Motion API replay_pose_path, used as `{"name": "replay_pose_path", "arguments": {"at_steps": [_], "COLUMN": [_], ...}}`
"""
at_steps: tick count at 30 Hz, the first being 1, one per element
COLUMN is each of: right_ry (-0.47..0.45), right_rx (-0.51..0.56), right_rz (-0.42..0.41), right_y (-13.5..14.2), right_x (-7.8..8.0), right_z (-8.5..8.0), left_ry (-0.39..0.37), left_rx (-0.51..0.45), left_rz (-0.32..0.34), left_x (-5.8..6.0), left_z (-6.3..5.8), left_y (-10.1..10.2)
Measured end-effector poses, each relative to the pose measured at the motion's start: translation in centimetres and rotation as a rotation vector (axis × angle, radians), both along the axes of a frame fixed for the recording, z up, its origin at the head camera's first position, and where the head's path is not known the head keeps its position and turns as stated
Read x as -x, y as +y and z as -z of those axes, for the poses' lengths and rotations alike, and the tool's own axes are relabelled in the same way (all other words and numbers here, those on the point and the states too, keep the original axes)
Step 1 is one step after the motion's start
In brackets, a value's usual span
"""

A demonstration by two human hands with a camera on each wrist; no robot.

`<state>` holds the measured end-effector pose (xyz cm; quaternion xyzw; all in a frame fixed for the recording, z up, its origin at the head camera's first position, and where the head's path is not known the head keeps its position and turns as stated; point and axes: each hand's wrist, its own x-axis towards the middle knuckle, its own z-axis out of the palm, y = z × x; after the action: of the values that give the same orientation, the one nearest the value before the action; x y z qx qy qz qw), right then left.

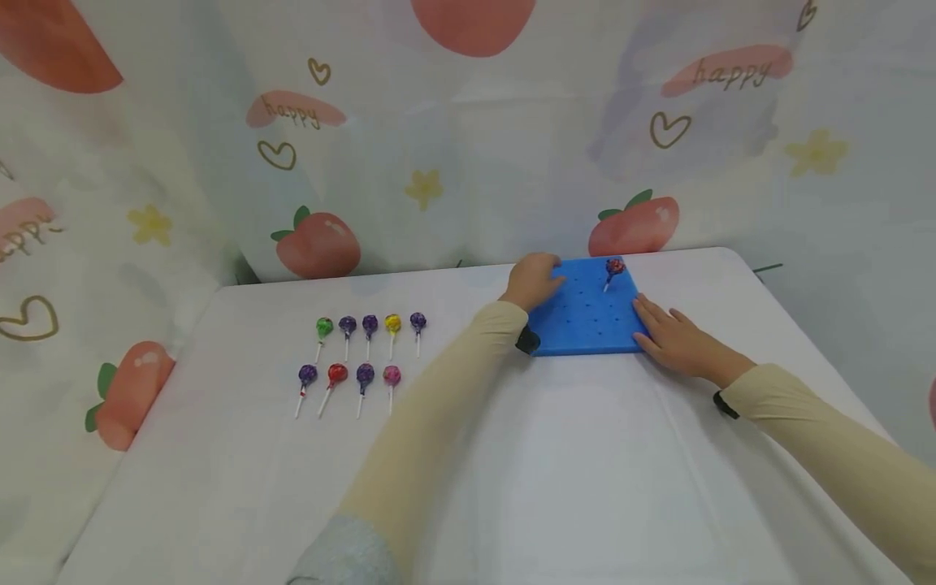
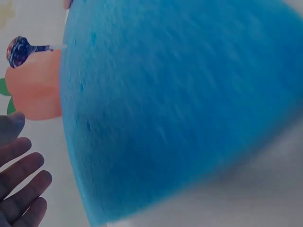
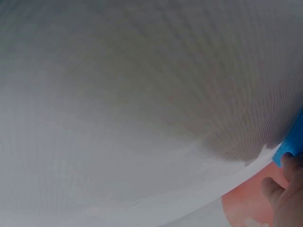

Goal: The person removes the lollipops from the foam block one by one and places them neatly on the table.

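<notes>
A blue board (image 1: 585, 343) dotted with small holes lies flat at the back right of the table. One lollipop (image 1: 614, 266) in a red and dark wrapper stands tilted in it, near the far right corner. My left hand (image 1: 530, 280) is over the board's left far side, its fingers loosely extended and holding nothing; in the left wrist view they look apart from the board. Along the right edge, my right hand (image 1: 683, 345) lies palm down with straight fingers against the board. Only part of that hand (image 3: 289, 194) shows in the right wrist view.
Two rows of wrapped lollipops lie on the white table (image 1: 241, 487) to the left, among them a green one (image 1: 324, 328), a yellow one (image 1: 393, 323), a red one (image 1: 337, 373) and several purple ones. A printed curtain (image 1: 497, 179) hangs behind the table.
</notes>
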<state>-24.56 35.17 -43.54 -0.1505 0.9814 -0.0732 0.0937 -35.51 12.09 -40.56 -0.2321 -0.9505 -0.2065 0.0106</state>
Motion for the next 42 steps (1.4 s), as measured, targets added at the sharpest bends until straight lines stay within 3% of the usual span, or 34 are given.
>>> {"name": "replay_pose_path", "arguments": {"at_steps": [10,25,31,42], "right_ry": [-0.001,0.005,0.023,0.011], "right_rx": [-0.006,0.006,0.004,-0.001], "right_rz": [0.001,-0.002,-0.011,-0.012], "right_y": [-0.1,-0.5,-0.4,-0.5], "right_x": [0.2,-0.2,-0.3,-0.3], "right_z": [0.0,-0.3,-0.2,-0.5], "left_ry": [-0.062,-0.178,-0.203,-0.258], "left_rx": [-0.029,-0.205,-0.243,-0.324], "left_rz": [-0.011,-0.087,-0.087,-0.101], "left_x": [-0.1,-0.5,-0.6,-0.6], "left_z": [0.5,1.4,2.0,2.1], "left_y": [2.5,5.1,6.3,7.1]}}
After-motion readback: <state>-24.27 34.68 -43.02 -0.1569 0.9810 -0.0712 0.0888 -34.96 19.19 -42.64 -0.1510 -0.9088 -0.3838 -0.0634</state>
